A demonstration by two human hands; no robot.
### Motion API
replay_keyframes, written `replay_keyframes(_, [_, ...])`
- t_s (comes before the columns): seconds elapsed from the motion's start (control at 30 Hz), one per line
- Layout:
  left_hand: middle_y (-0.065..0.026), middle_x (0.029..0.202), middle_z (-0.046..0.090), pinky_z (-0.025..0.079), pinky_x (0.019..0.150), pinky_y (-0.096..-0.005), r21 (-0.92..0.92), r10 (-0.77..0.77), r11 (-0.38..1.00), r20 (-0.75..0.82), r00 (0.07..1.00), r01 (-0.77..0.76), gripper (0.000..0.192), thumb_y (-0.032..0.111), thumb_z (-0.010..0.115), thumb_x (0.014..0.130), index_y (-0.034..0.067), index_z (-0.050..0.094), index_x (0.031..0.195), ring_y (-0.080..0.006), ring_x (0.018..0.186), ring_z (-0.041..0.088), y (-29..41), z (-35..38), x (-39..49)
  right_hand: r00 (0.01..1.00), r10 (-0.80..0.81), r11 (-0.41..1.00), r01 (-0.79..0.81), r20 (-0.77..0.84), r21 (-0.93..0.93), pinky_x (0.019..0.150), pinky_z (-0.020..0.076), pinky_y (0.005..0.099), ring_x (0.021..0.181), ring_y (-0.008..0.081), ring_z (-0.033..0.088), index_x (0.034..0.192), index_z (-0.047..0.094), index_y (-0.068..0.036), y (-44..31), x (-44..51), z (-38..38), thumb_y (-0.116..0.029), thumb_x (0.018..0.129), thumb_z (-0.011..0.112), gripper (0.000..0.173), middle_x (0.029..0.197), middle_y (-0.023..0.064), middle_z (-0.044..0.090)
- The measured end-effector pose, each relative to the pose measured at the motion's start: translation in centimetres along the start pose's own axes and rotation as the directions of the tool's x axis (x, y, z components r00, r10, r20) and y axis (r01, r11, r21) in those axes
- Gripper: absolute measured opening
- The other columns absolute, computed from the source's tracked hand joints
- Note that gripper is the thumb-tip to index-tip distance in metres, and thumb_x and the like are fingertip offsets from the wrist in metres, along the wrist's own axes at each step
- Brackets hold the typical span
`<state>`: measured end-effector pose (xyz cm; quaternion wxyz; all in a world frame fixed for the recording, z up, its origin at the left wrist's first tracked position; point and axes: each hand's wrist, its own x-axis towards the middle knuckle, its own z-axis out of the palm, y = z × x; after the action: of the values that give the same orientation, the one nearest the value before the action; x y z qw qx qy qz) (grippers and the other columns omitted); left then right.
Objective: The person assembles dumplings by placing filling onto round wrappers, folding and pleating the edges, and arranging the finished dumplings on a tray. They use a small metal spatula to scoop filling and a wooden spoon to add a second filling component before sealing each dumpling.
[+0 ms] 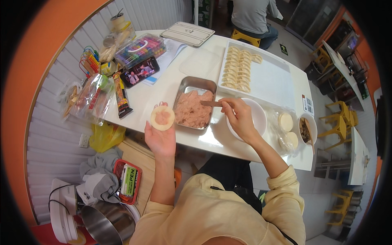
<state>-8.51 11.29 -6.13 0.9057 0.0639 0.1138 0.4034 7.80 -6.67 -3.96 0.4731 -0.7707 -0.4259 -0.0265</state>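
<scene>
On the fingers of my upturned left hand (160, 142) rests a round dumpling wrapper (154, 123) with a dab of pink filling (163, 117) at its middle. My right hand (240, 118) grips a flat wooden spatula (209, 103), its tip over a rectangular steel pan (196, 80) of minced filling (194, 108). Under that hand stands a white bowl (258, 111), partly hidden. Two stacks of wrappers, one nearer (291, 140) and one farther (286, 122), lie by clear plastic at the right. Behind the pan, folded dumplings (237, 69) line the left side of a white tray (272, 82).
A phone (140, 72) playing video, a snack packet (121, 95), a marker case (141, 49) and plastic bags (92, 98) crowd the table's left. A bowl of dark food (304, 131) with a wooden spoon sits near the right edge. Beyond the table, a person (252, 18) sits facing away.
</scene>
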Motion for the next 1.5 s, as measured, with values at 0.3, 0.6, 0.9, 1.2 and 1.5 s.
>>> replay_keyframes(0.3, [-0.0238,0.155,0.030,0.023,0.121,-0.0477,0.007,-0.003,1.000,-0.006,1.000,0.004,0.056,0.023,0.026,0.102,-0.009,0.026,0.148,-0.0341,0.145,0.028,0.0,-0.1,0.0,0.978,0.209,0.933,-0.206,0.023,0.295,0.061,0.0475,0.0265,0.066,0.0107,0.060,0.105,0.067,0.002,0.1,0.3,-0.6,-0.016,0.099,0.058,0.022,0.071,0.0076,0.065])
replay_keyframes(0.6, [-0.0250,0.154,0.031,0.024,0.120,-0.0484,0.009,-0.028,1.000,0.035,0.999,0.028,0.055,0.021,0.028,0.101,-0.010,0.027,0.146,-0.0354,0.144,0.029,-0.3,-0.4,0.0,0.967,0.251,0.831,-0.236,0.037,0.504,0.062,0.0475,0.0242,0.067,0.0086,0.058,0.102,0.066,0.004,0.7,0.5,-0.7,-0.016,0.101,0.055,0.023,0.074,0.0046,0.066])
replay_keyframes(0.9, [-0.0243,0.152,0.034,0.023,0.120,-0.0467,0.001,-0.170,0.985,0.095,0.981,0.171,0.056,0.025,0.032,0.101,-0.010,0.029,0.145,-0.0344,0.143,0.032,-2.2,0.2,-0.6,0.973,0.224,0.690,-0.122,-0.050,0.713,0.064,0.0477,0.0248,0.069,0.0103,0.058,0.105,0.066,0.004,-2.2,-0.4,-0.8,-0.015,0.101,0.055,0.022,0.079,0.0054,0.066])
replay_keyframes(1.2, [-0.0216,0.150,0.037,0.023,0.119,-0.0427,0.027,-0.239,0.971,0.062,0.969,0.238,0.061,0.033,0.030,0.103,-0.009,0.029,0.146,-0.0309,0.140,0.035,-3.5,2.1,-1.7,0.649,-0.759,0.626,0.751,0.058,-0.211,0.069,0.0473,0.0328,0.067,0.0179,0.056,0.100,0.067,0.001,-3.9,-3.0,0.1,0.000,0.075,0.068,0.026,0.080,0.0043,0.061])
replay_keyframes(1.5, [-0.0133,0.146,0.042,0.026,0.115,-0.0412,0.132,-0.238,0.965,0.065,0.969,0.228,0.060,0.039,0.026,0.104,-0.002,0.033,0.146,-0.0267,0.135,0.039,-2.8,1.6,-1.3,0.500,-0.855,0.467,0.857,0.135,-0.217,0.065,0.0479,0.0310,0.070,0.0173,0.056,0.103,0.065,0.001,-4.7,-2.5,-1.6,-0.004,0.071,0.069,0.032,0.084,0.0054,0.060])
